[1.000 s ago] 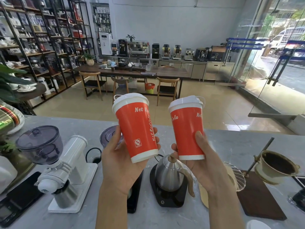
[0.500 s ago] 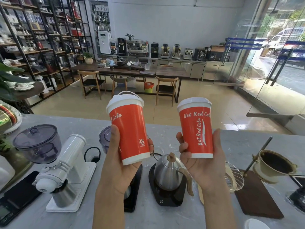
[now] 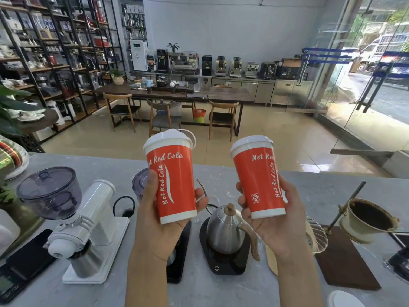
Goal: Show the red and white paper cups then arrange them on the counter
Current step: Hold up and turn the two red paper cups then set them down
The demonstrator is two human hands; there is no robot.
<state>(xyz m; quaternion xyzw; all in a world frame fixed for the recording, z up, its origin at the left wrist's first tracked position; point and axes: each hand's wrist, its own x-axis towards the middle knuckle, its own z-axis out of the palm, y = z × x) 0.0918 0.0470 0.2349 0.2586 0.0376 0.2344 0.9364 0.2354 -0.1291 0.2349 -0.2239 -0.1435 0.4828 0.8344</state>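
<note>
Nearest the front edge of the counter, a white grinder stands toward the left end, with a steel kettle on a black base near the middle and a dripper on its stand toward the right end.

Above these, both cups are held up in the air, clear of the counter and side by side with a gap between them. The left hand wraps the left cup low down, thumb on the near face and fingers curled round the far side; the cup tilts a little. The right hand grips the right cup the same way around its lower half. Both cups are red with white lids and white bases and read "Net Red Cola".

Beyond the counter's far edge lies a tiled floor, then a long dark table with chairs, and coffee machines along the back wall.
</note>
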